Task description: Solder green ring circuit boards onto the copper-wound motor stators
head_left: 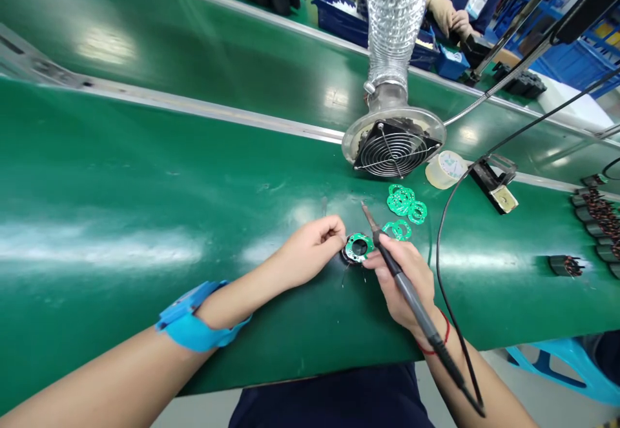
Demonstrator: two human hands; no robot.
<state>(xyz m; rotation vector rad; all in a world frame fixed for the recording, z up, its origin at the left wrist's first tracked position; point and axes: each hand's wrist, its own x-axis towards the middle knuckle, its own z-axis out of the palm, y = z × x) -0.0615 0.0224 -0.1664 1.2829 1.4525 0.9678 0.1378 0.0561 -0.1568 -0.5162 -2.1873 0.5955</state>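
Observation:
My right hand [407, 279] is closed around a soldering iron [407, 289], its tip pointing up and away from me. Under that hand's fingertips lies the edge of a green ring-shaped circuit board [359, 247], which sits on a dark round motor part with thin wires sticking out below. On the other side, my left hand [317, 247] has its fingers curled and pinched at the left edge of this part; what is between the fingertips is hidden. Just beyond, several loose green ring boards [400, 201] lie on the green bench.
Above the work hangs a fume extractor fan [394, 150] on a silver duct [394, 21]. A roll of tape [445, 170] and a soldering iron stand [495, 184] are to its right. Wound motor stators [598, 221] line the far right. Across the bench, another person's gloved hands [450, 16] are working.

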